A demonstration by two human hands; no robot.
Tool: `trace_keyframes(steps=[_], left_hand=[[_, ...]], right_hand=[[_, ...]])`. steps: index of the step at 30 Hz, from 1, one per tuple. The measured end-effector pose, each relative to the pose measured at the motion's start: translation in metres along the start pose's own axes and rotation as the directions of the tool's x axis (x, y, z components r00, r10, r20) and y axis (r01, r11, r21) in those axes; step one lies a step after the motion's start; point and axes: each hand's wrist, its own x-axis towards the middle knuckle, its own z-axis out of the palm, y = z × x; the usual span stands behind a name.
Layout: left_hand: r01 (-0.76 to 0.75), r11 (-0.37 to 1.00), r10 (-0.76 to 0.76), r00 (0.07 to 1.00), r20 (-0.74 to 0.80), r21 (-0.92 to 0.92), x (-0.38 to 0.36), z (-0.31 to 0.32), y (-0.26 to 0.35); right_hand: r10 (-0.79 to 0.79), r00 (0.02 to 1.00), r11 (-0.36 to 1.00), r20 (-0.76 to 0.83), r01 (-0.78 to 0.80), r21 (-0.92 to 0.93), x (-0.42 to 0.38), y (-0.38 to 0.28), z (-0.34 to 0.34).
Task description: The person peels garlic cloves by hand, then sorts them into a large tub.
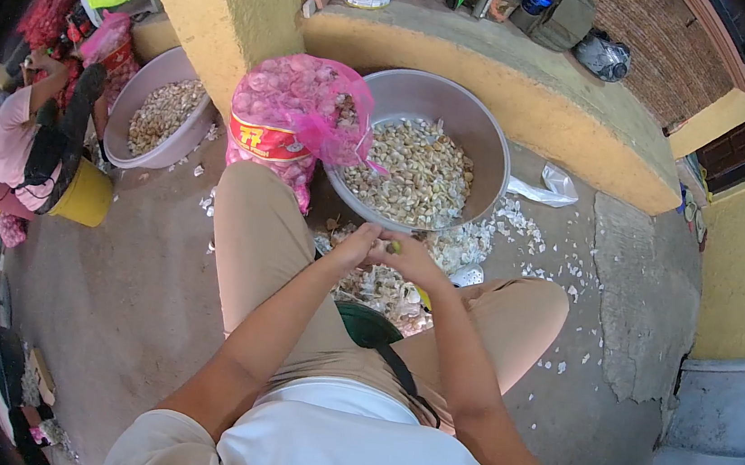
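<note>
My left hand (355, 247) and my right hand (413, 260) meet between my knees with fingers closed together. A small yellow-green thing (394, 247) shows at my right hand's fingers, too small to name. What my left fingers hold is hidden; I cannot tell what it is. Below the hands lies a heap of garlic skins and pieces (385, 290). Just beyond them stands a large grey basin (497, 137) partly filled with loose garlic cloves (411, 166). Against the basin's left side leans a pink mesh sack (282, 96) of garlic bulbs with a red label.
Another person (14, 140) sits at the left by a yellow bucket (86, 195) and a second basin (122, 106) of cloves. White skins (518, 225) litter the floor. Behind the large basin runs a low ledge (500, 55) holding a bucket, green helmet and bag. A plastic bag (554, 188) lies right.
</note>
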Motion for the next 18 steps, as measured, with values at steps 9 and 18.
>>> trace_keyframes(steps=[9, 18], left_hand=[[-0.046, 0.982, 0.043, 0.999, -0.021, -0.183, 0.004, 0.003, -0.003], [-0.187, 0.899, 0.299, 0.923, -0.243, 0.396, 0.003, 0.004, -0.008]], right_hand=[[0.122, 0.99, 0.977, -0.075, -0.107, 0.183, 0.004, 0.014, -0.004], [0.101, 0.985, 0.946, -0.14, -0.052, 0.32, 0.005, 0.019, 0.015]])
